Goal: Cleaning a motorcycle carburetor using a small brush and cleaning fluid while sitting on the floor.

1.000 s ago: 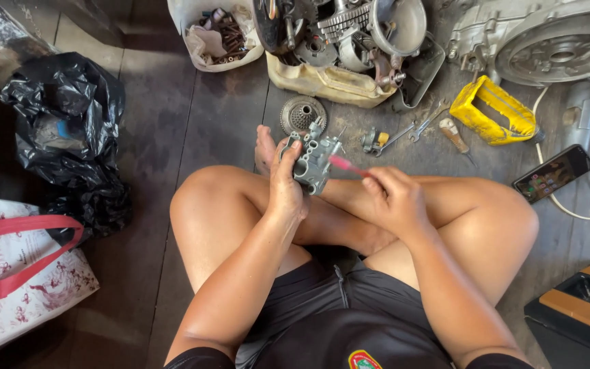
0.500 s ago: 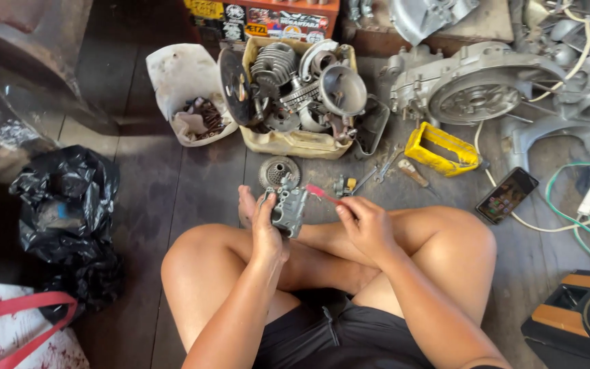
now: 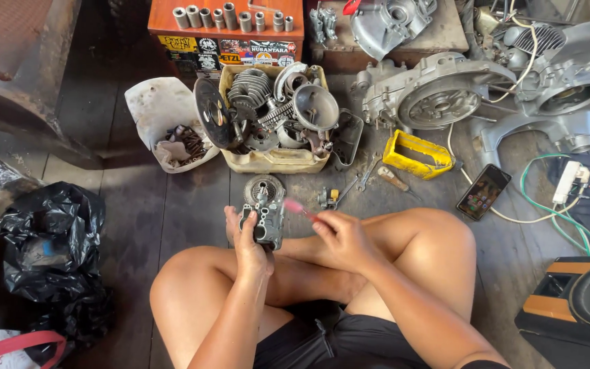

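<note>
I sit cross-legged on a dark wooden floor. My left hand grips a small grey metal engine part, like a carburettor body, held upright over my knees. My right hand holds a thin pink-handled brush with its tip against the right side of that part. A round grey toothed disc lies on the floor just beyond the part.
A cream tub full of engine parts stands ahead, a cut white container to its left. A yellow tray, wrenches, a phone, engine casings and cables lie right. A black bag sits left.
The camera has tilted upward, bringing the tub, orange socket box and casings further into view. Both hands stay on the metal part and brush above my legs.
</note>
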